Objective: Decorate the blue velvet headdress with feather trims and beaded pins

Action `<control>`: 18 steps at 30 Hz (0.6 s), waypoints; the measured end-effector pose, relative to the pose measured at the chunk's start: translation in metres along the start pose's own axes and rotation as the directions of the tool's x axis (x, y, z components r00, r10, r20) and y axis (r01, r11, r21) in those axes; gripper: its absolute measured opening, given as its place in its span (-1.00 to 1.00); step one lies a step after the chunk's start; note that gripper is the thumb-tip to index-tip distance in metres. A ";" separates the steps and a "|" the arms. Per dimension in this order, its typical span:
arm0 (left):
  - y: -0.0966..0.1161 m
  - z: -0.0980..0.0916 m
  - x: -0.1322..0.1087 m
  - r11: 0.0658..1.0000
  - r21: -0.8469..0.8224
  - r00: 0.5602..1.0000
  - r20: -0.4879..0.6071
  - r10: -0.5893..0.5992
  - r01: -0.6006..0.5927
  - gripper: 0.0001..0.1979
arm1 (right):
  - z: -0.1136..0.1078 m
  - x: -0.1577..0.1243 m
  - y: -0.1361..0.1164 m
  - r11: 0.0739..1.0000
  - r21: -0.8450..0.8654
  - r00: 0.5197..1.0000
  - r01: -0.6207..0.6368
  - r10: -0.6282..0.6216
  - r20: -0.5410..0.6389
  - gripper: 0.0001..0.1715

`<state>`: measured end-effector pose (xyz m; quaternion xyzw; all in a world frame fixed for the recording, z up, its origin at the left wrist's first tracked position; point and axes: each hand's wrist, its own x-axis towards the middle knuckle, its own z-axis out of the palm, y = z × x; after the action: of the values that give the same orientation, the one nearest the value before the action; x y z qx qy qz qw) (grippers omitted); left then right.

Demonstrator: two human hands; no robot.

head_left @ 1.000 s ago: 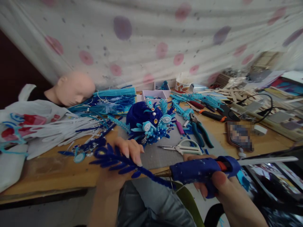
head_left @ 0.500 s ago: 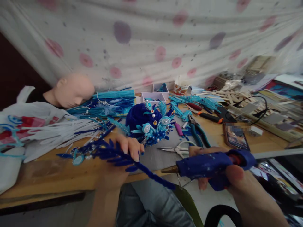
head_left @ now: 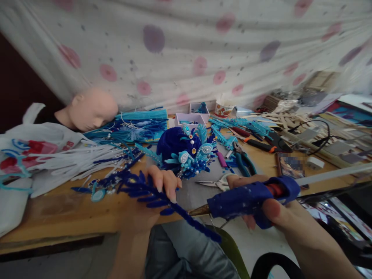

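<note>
My left hand [head_left: 164,182] is closed on a dark blue fuzzy pipe-cleaner feather [head_left: 190,221] over the table's front edge, its bare stem slanting down to the right. In my right hand [head_left: 276,213] is a blue hot glue gun [head_left: 235,202] with a white glue stick [head_left: 334,173] out of its back. The gun's metal nozzle [head_left: 199,210] points left and meets or nearly meets the stem; I cannot tell which. Behind my left hand sits a dark blue headpiece [head_left: 171,144] with turquoise leaves, pearls and gems.
Scissors [head_left: 212,183] and pliers [head_left: 242,159] lie behind the glue gun, near a phone [head_left: 290,164]. A mannequin head [head_left: 93,108], turquoise pipe cleaners [head_left: 145,115] and white stems [head_left: 78,155] are on the left. Small lilac boxes [head_left: 190,119] stand at the back.
My right hand has brought the glue gun left, so its nozzle is now at the feather's stem. The glue stick now shows behind it. My left hand keeps its hold.
</note>
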<state>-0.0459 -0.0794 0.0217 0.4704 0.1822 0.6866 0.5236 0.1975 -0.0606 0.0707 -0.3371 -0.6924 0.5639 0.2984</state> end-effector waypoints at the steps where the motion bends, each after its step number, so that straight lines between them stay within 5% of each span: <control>1: 0.001 0.000 0.001 1.000 0.002 1.000 -0.021 -0.001 0.001 -0.69 | 0.001 -0.001 0.000 1.000 0.011 1.000 -0.007 0.007 -0.009 -0.31; 7: 0.004 -0.002 0.001 0.999 -0.047 0.999 -0.046 -0.019 0.017 -0.67 | 0.003 -0.014 0.012 0.988 0.128 0.941 -0.084 0.121 -0.316 -0.23; 18: 0.005 -0.011 0.001 0.993 -0.109 0.999 0.014 0.037 -0.035 -0.75 | -0.016 -0.015 0.021 0.990 -0.091 0.963 0.112 -0.130 -0.235 -0.45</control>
<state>-0.0581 -0.0773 0.0204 0.4501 0.1316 0.7010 0.5373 0.2217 -0.0604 0.0524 -0.3712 -0.6917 0.4726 0.4005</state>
